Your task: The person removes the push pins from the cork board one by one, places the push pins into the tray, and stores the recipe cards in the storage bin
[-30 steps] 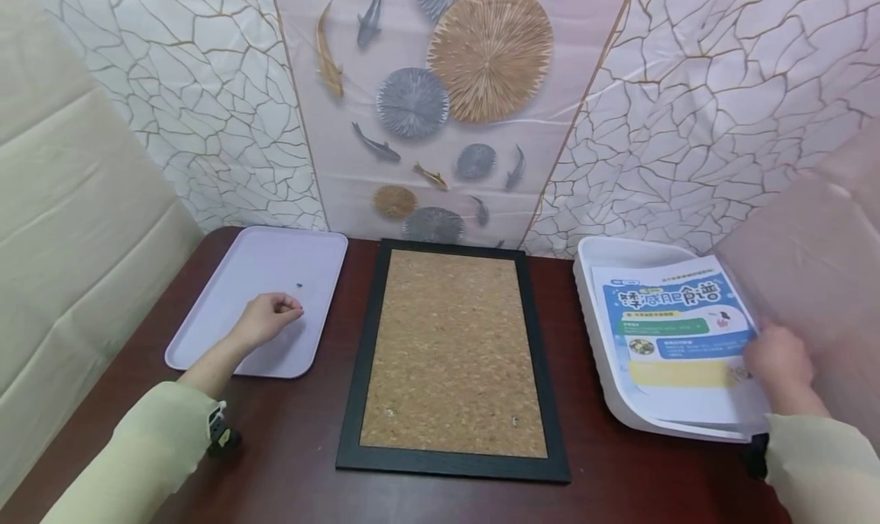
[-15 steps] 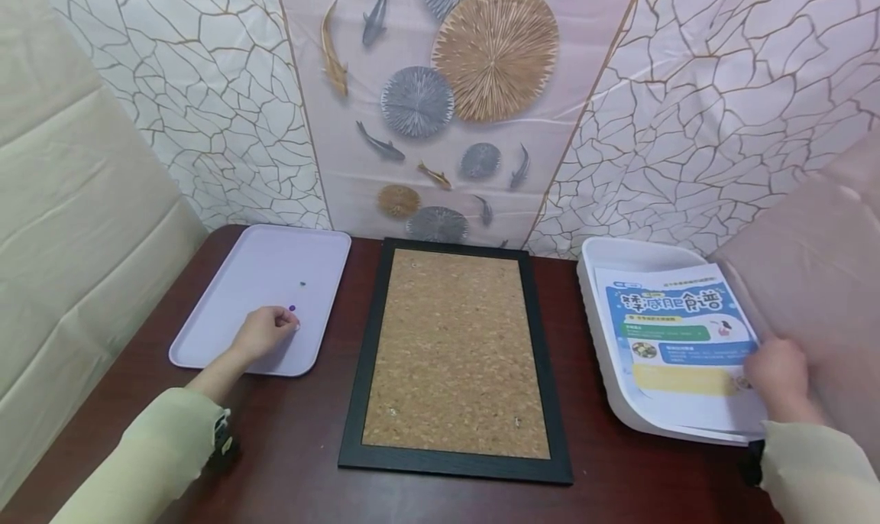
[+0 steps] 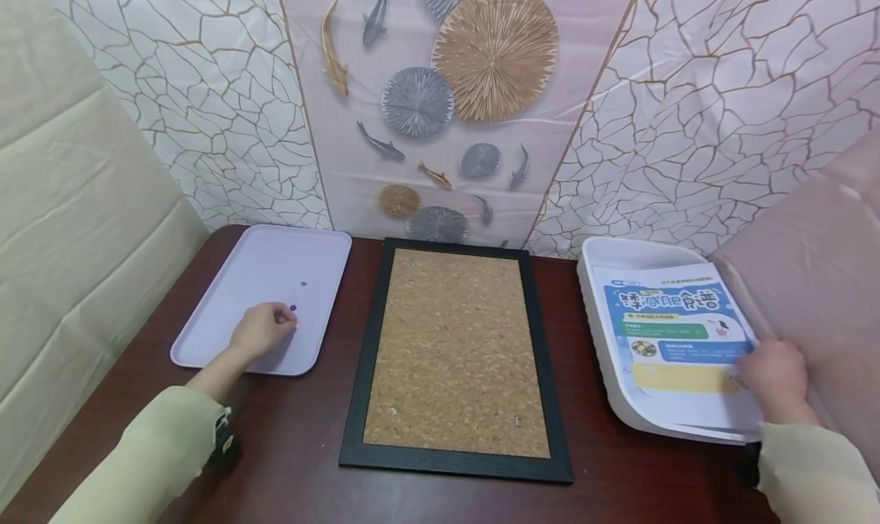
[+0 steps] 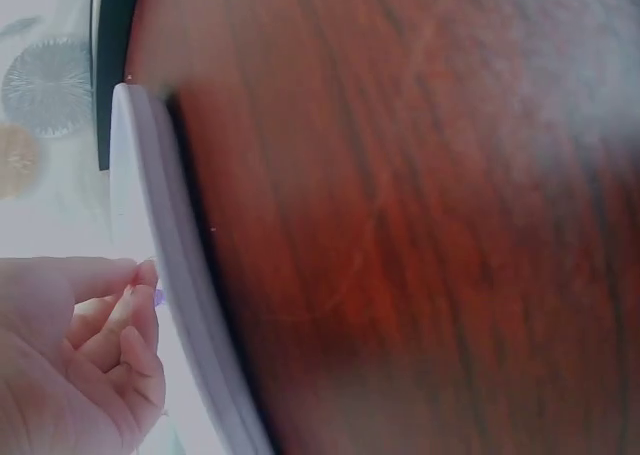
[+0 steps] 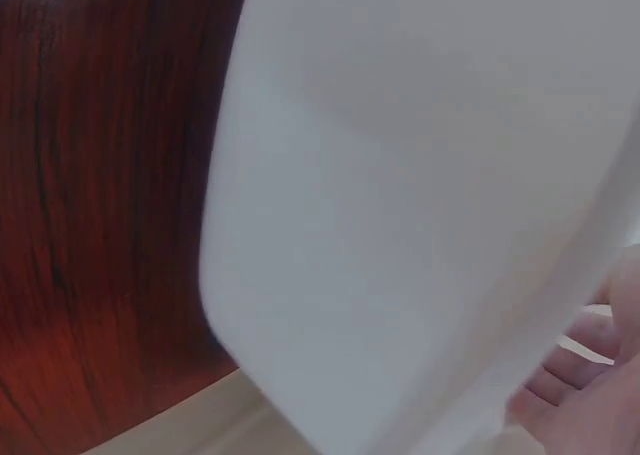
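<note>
My left hand (image 3: 257, 331) is over the near right part of a pale lilac tray (image 3: 254, 268). Its thumb and forefinger pinch together, with a tiny pale piece at the tips, too small to tell its kind. Close beside those tips lies a small purple pin-like piece (image 3: 292, 307); a little green one (image 3: 303, 284) lies farther back. On the right, my right hand (image 3: 775, 379) grips the right edge of a printed sheet of paper (image 3: 677, 329), blue with Chinese lettering, lying in a white basket (image 3: 596, 321). The fingers curl beyond the white edge in the right wrist view.
A black-framed cork board (image 3: 454, 348) lies between tray and basket on the dark red table (image 3: 289, 447). Small shiny bits dot the cork near its corners. Patterned cloth (image 3: 412, 165) walls off the back, and padded panels (image 3: 82, 203) stand at the sides.
My left hand has drawn a little toward me over the tray, uncovering the purple piece. My right hand has shifted slightly left on the sheet's edge.
</note>
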A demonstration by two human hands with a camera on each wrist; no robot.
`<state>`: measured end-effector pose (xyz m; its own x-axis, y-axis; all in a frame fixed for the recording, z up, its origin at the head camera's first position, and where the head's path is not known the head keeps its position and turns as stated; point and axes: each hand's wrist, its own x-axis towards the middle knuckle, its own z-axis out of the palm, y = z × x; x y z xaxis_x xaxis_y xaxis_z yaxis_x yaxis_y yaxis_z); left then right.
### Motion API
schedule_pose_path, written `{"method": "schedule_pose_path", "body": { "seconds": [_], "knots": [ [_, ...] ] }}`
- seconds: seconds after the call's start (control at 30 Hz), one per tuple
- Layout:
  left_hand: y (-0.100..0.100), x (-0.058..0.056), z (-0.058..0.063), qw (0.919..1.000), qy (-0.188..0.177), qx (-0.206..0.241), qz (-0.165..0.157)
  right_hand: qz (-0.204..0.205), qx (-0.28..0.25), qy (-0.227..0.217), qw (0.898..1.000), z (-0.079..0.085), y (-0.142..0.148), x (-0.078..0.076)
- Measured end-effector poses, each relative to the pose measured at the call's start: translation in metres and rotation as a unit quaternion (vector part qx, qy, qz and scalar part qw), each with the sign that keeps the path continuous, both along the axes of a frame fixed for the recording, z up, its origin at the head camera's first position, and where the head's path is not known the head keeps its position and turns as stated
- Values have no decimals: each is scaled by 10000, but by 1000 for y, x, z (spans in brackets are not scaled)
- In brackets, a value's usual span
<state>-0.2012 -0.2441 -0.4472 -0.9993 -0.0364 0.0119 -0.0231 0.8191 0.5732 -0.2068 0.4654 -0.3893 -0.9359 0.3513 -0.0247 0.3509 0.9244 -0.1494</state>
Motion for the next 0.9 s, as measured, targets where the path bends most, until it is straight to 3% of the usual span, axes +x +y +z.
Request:
{"method": "schedule_pose_path", "body": {
  "seconds": [0.17,0.3,0.4,0.5,0.67,0.8,0.9],
  "knots": [
    [-2,-11,15,9988,472,-149,26,-154,-400,-5,9991,11,-19,-9],
    [4,-26,35,9930,1154,-31,-240,65,-778,435,9960,29,-51,-18],
    [15,-36,53,9886,1448,-60,-414,320,-1017,1065,9886,40,-79,-25],
    [30,-43,72,9853,1614,-131,-546,699,-1268,1847,9721,48,-108,-28],
    [55,-44,96,9772,1847,-267,-1011,1631,-1462,2887,9320,50,-154,-27],
    [69,-40,102,9693,1935,-515,-1430,2360,-1411,3078,9108,44,-184,-24],
    [78,-36,101,9645,1870,-847,-1664,2743,-1285,2867,9089,39,-203,-19]
  ]
}}
